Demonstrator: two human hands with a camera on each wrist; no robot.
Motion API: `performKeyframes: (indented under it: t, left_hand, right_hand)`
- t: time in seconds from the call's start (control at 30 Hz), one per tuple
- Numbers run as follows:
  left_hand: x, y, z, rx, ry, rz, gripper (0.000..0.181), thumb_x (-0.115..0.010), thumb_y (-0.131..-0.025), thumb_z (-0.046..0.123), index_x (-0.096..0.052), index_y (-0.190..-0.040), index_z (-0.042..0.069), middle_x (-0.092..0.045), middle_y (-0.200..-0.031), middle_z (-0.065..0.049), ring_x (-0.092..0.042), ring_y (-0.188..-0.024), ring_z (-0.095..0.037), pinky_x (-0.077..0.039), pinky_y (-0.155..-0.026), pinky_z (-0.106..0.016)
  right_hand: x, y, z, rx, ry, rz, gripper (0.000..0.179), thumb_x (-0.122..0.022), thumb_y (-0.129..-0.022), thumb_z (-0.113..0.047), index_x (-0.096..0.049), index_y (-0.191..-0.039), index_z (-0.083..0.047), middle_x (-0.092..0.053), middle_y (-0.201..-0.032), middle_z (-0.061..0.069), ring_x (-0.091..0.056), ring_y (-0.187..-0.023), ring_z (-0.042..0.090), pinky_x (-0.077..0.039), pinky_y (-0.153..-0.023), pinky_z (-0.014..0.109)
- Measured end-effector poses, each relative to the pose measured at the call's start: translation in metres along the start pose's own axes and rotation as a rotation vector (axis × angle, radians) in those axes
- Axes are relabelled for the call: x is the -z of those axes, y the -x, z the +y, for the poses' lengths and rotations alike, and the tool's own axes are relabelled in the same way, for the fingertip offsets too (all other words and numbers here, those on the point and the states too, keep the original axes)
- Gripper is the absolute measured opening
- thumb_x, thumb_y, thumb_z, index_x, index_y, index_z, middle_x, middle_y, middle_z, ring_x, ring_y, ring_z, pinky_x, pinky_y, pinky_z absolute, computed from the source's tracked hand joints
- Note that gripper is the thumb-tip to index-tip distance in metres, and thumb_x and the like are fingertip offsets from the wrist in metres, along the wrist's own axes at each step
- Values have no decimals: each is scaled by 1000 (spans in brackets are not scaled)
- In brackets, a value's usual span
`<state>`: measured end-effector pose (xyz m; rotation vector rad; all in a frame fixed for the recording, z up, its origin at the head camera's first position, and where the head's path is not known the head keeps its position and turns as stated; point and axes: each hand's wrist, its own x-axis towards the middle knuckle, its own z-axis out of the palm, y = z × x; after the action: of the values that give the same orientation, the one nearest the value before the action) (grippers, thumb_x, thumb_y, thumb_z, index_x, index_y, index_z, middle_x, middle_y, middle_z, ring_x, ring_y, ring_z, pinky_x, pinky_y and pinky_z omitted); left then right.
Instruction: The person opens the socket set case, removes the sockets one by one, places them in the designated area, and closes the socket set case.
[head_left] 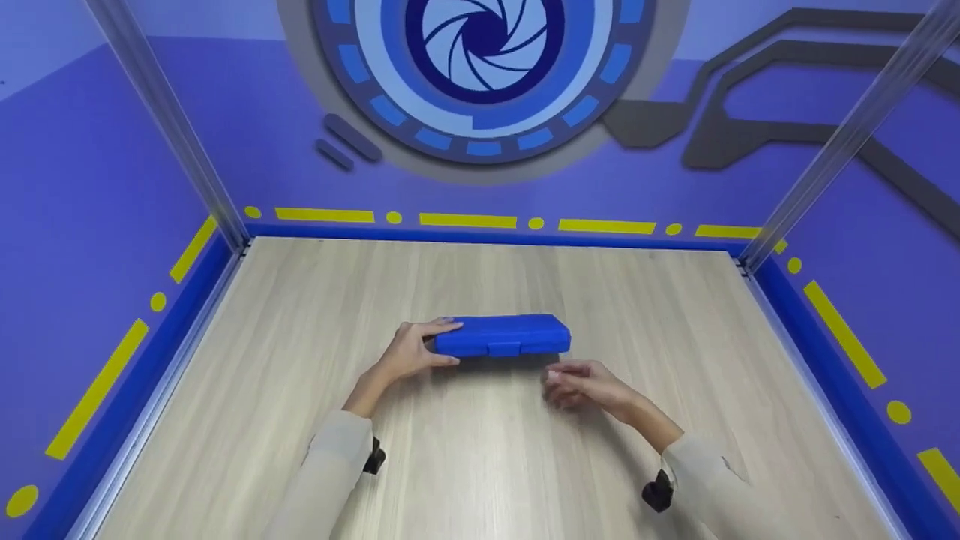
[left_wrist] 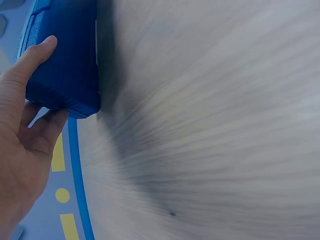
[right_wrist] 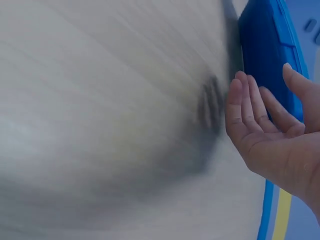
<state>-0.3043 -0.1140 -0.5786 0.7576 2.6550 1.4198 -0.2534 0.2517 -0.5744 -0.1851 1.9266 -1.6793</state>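
Observation:
A blue plastic case with a front latch is in the middle of the head view, its lid closed. My left hand grips its left end, with the thumb on the near side and the fingers around the far side. In the left wrist view the thumb presses the face of the case. Just below the right end of the case, my right hand has its fingers loosely bent and holds nothing. From the right wrist view, that hand is close to the case; contact cannot be told.
The wooden tabletop lies under both hands, with the shadow of the case on it. Purple-blue walls with yellow markings enclose its back and sides. Metal posts stand at the back corners.

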Motion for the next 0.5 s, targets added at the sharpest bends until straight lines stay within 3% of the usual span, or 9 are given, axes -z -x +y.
performKeyframes:
  t: [0.07,0.27,0.4,0.5]
  left_hand:
    - [1,0,0,4,0,6,59,-89,-79,16,-69,-134,13,-60,-145,-16,-52,-142,-35,-39,-119,-53]
    - [2,2,1,25,-28,19,57,-91,-76,16,-72,-130,13,-61,-144,-16,-52,-141,-34,-38,-120,-54]
    - [-2,2,2,18,-59,17,57,-92,-75,17,-73,-129,13,-61,-143,-17,-52,-140,-36,-38,-119,-55]
    - [-3,3,2,9,-78,21,57,-92,-75,16,-73,-128,13,-62,-141,-16,-52,-140,-37,-39,-118,-55]
  right_hand:
    - [-11,-6,-2,-1,-3,-25,57,-61,-104,-24,-46,-143,14,-74,-117,20,-74,-97,19,-61,-89,36]
    - [-51,-31,-10,-52,-86,-32,62,-58,-105,-38,-47,-146,6,-70,-126,21,-73,-100,20,-60,-91,40]
    - [-72,-42,-14,-122,-213,34,75,-56,-102,-54,-47,-147,5,-67,-133,21,-72,-101,18,-60,-91,37]
    - [-82,-51,-16,-194,-308,103,85,-59,-95,-66,-50,-144,3,-70,-129,14,-71,-98,14,-59,-87,30]
